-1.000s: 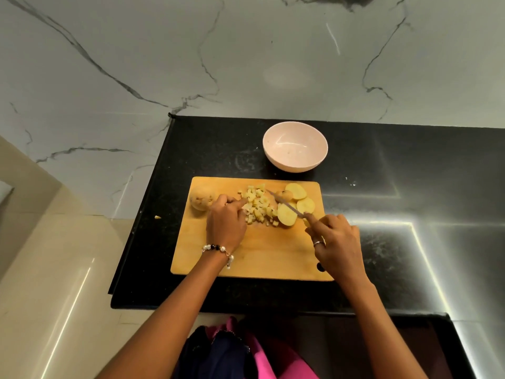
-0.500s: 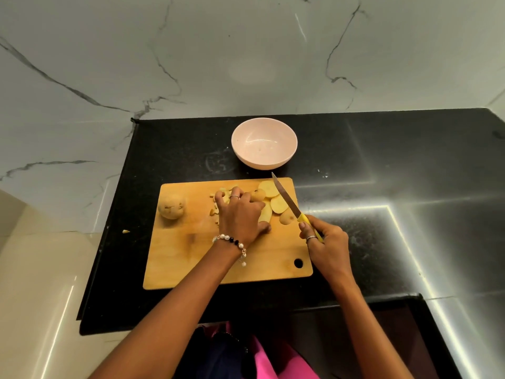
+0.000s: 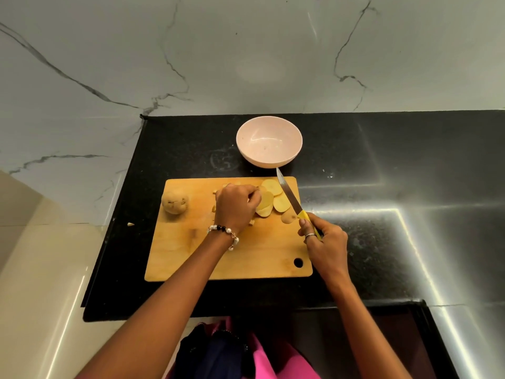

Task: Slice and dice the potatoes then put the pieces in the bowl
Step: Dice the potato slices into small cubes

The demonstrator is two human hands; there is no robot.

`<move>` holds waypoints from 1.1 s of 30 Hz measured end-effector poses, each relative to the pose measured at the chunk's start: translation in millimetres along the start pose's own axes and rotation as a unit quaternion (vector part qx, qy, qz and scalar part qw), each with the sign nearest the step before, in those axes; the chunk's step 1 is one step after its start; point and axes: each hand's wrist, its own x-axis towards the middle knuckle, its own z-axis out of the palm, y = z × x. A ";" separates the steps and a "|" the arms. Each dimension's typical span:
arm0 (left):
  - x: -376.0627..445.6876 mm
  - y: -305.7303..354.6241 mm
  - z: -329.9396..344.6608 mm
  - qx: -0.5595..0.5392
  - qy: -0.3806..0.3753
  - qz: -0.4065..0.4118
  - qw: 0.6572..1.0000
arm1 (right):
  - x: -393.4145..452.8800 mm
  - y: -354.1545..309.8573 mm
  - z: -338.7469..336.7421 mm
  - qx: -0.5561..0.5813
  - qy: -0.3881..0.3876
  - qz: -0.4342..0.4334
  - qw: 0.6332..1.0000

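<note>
A wooden cutting board (image 3: pixel 191 255) lies on the black counter. My left hand (image 3: pixel 236 206) is cupped over the pile of diced potato (image 3: pixel 251 222), fingers curled round the pieces; most of the dice are hidden under it. Just right of that hand lie several potato slices (image 3: pixel 281 203). My right hand (image 3: pixel 325 244) grips the yellow handle of a knife (image 3: pixel 288 192), whose blade is lifted and points toward the bowl. A whole unpeeled potato (image 3: pixel 175 202) sits at the board's left end. The empty pink bowl (image 3: pixel 269 160) stands just behind the board.
One stray potato bit (image 3: pixel 130 224) lies on the black counter (image 3: pixel 382 160) left of the board. A marble wall rises behind. The counter's front edge runs just below the board, with a drop to a pale floor at the left.
My left hand slid right from beside the whole potato and curled over the dice. My right hand drew the knife off the slices and raised the blade toward the bowl.
</note>
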 end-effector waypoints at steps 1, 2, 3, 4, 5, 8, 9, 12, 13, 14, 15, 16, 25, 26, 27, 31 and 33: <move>0.6 2.6 -3.4 -0.045 0.011 -0.026 0.999 | 0.2 -0.5 0.3 0.000 -0.002 -0.004 1.000; 0.7 5.2 -7.1 -0.081 0.021 -0.064 0.994 | 0.0 -0.7 0.9 0.000 -0.005 -0.007 1.000; 0.6 6.4 -10.1 -0.111 0.025 -0.113 0.987 | -0.4 -0.9 1.7 0.002 -0.008 -0.009 1.000; 0.6 5.5 -11.8 -0.143 0.024 -0.169 0.975 | -1.2 -0.9 2.3 0.005 -0.011 -0.012 1.000; -0.2 2.7 -13.4 -0.180 0.023 -0.226 0.957 | -2.0 -1.0 3.2 0.008 -0.015 -0.017 1.000; -8.2 -6.9 -21.0 -0.287 0.003 -0.339 0.896 | -4.3 0.1 6.1 0.007 -0.024 -0.024 0.999; -12.4 -9.9 -24.8 -0.301 -0.010 -0.349 0.888 | -5.2 -0.1 7.1 0.006 -0.027 -0.022 0.999; -27.6 -18.3 -39.2 -0.328 -0.025 -0.370 0.869 | -11.2 -0.3 11.9 0.009 -0.035 -0.013 0.999; -31.5 -21.3 -43.4 -0.345 -0.025 -0.386 0.855 | -14.0 -1.2 13.7 0.012 -0.035 -0.009 0.999; -34.5 -23.3 -46.8 -0.366 -0.023 -0.406 0.837 | -16.6 -2.1 15.1 0.014 -0.035 -0.009 0.999; -36.7 -25.4 -50.1 -0.387 -0.020 -0.426 0.818 | -19.7 -3.4 17.6 0.016 -0.035 -0.014 0.999; -38.0 -26.1 -52.7 -0.412 -0.014 -0.445 0.795 | -23.3 -5.0 20.0 0.021 -0.035 -0.021 0.999; -29.6 -19.2 -60.5 -0.540 0.019 -0.510 0.669 | -54.8 -17.5 47.2 0.015 -0.055 -0.126 0.990; -29.6 -19.9 -61.3 -0.545 0.018 -0.515 0.661 | -54.8 -16.7 49.1 0.002 -0.051 -0.125 0.991; -30.0 -21.3 -61.6 -0.550 0.015 -0.519 0.654 | -54.5 -15.9 50.3 -0.010 -0.044 -0.120 0.992; -33.3 -26.6 -68.5 -0.549 0.008 -0.522 0.653 | -50.2 -13.2 49.9 -0.038 0.003 -0.093 0.995; -36.1 -31.3 -72.4 -0.529 0.011 -0.520 0.670 | -46.8 -14.0 48.4 -0.048 0.013 -0.075 0.996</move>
